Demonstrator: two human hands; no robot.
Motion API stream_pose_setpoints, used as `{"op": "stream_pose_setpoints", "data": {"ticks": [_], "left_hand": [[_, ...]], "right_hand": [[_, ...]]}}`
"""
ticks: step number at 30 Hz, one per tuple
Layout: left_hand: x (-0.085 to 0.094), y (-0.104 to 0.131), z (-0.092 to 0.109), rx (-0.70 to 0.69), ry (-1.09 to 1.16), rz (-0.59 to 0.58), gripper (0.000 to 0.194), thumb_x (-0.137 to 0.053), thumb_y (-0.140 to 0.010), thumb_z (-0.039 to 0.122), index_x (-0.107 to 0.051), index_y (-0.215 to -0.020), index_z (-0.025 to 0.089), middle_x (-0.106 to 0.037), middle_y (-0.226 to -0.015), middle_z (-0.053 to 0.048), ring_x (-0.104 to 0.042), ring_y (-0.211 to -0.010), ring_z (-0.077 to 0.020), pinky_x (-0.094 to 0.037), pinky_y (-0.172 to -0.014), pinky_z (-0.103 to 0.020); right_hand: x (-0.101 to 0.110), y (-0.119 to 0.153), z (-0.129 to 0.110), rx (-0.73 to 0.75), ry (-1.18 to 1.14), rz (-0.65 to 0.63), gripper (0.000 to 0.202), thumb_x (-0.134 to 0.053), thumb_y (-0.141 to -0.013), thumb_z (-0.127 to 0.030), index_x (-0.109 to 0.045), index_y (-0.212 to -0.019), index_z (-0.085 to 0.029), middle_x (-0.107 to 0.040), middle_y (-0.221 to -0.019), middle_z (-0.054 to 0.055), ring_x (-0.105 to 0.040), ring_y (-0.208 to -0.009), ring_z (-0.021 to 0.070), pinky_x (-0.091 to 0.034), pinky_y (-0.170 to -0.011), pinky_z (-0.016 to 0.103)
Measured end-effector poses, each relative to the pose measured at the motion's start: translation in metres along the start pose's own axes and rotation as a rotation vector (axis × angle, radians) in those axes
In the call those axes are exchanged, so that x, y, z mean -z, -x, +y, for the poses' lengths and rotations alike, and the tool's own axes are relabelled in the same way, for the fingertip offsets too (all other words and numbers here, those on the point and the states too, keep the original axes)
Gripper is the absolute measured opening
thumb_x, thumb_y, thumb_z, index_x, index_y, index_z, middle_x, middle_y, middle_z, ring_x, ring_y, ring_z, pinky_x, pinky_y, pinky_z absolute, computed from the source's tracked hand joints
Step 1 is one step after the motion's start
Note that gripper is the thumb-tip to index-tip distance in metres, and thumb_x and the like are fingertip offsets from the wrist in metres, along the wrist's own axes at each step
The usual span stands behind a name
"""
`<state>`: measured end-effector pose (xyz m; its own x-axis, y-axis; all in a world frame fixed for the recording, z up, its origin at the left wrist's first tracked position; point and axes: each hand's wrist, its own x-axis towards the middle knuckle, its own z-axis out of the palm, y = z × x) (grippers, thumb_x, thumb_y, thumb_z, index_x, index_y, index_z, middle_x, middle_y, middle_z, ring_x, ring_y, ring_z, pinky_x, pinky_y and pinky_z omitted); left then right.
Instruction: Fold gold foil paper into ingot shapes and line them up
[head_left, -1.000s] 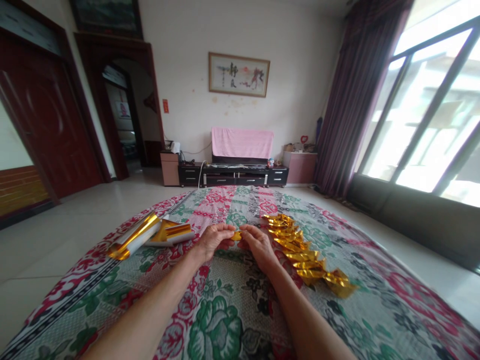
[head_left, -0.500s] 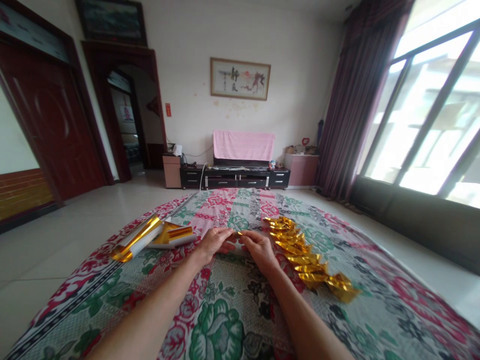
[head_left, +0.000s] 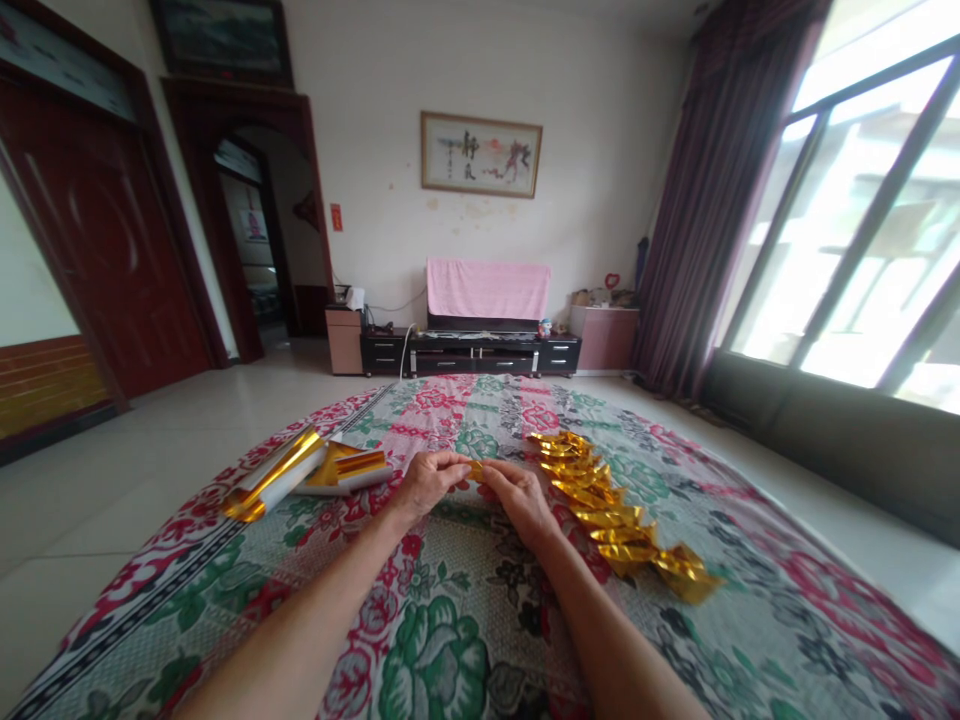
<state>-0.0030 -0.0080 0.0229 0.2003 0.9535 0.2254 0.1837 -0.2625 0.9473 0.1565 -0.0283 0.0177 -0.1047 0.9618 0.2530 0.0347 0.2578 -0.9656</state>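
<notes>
Your two hands are close together over the middle of the cloth-covered desk (head_left: pixel 431 650), joined by what they hold. You have the thumb and fingers of your left hand (head_left: pixel 431 483) pinched on one end of a small gold piece (head_left: pixel 475 470), and your right hand (head_left: pixel 520 497) pinches the other end — only a short stretch of gold shows between your fingertips. How it is folded you cannot make out, since your fingers cover most of it. Both your forearms reach forward from the near edge of the view.

To your right, just beside your right hand, a row of folded gold foil pieces (head_left: pixel 589 487) slants across the cloth, running from beyond that hand back toward you. They lie so close that they seem to overlap; the nearest piece (head_left: pixel 685 573) sits at the row's end, its ends pointed.

To your left, well apart from the row, lie two loosely rolled sheets, gold on one face and pale on the other. One roll (head_left: pixel 276 476) lies slanted on the outer side; the other roll (head_left: pixel 351 470) is just beside it, nearer your left hand.

Past the far edge of the desk you face a low black cabinet (head_left: pixel 472 362), and above it a pink cloth (head_left: pixel 487 288) draped over something dark — with a framed picture (head_left: pixel 481 154) on the wall higher up.
</notes>
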Motion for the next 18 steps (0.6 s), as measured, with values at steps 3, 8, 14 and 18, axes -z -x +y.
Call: {"op": "stream_pose_setpoints", "data": {"ticks": [3,8,14,18], "left_hand": [[0.0,0.002,0.004,-0.009,0.0,-0.024,0.03,-0.058,-0.071,0.033,-0.068,-0.091,0.013,-0.066,-0.064,-0.003,-0.059,-0.057,-0.0129,-0.041,-0.054,-0.022],[0.0,0.004,0.006,0.006,0.033,-0.05,0.026,-0.058,-0.071,0.031,-0.068,-0.086,0.012,-0.065,-0.064,-0.003,-0.058,-0.056,-0.0119,-0.04,-0.054,-0.021],[0.0,0.003,0.004,0.007,0.063,-0.066,0.022,-0.059,-0.07,0.03,-0.068,-0.08,0.012,-0.064,-0.062,-0.002,-0.057,-0.053,-0.0107,-0.04,-0.052,-0.021],[-0.003,0.003,0.003,0.033,0.111,-0.082,0.021,-0.061,-0.068,0.029,-0.067,-0.08,0.013,-0.064,-0.063,-0.001,-0.057,-0.053,-0.0106,-0.042,-0.053,-0.021]], "right_hand": [[0.001,0.0,0.001,0.007,0.038,0.014,0.036,-0.056,-0.073,-0.044,-0.07,-0.089,-0.015,-0.064,-0.065,0.001,-0.055,-0.059,0.0131,-0.043,-0.056,0.023],[-0.001,0.002,-0.004,0.003,0.018,0.025,0.033,-0.06,-0.069,-0.046,-0.071,-0.079,-0.016,-0.062,-0.06,0.0,-0.053,-0.055,0.012,-0.042,-0.054,0.022],[-0.003,0.004,-0.006,-0.007,-0.025,0.015,0.033,-0.061,-0.068,-0.046,-0.069,-0.075,-0.015,-0.062,-0.064,0.0,-0.052,-0.058,0.0111,-0.043,-0.057,0.022],[-0.001,0.0,0.002,-0.021,-0.029,0.0,0.037,-0.062,-0.065,-0.049,-0.067,-0.07,-0.014,-0.059,-0.061,0.0,-0.049,-0.054,0.0098,-0.041,-0.054,0.021]]}}
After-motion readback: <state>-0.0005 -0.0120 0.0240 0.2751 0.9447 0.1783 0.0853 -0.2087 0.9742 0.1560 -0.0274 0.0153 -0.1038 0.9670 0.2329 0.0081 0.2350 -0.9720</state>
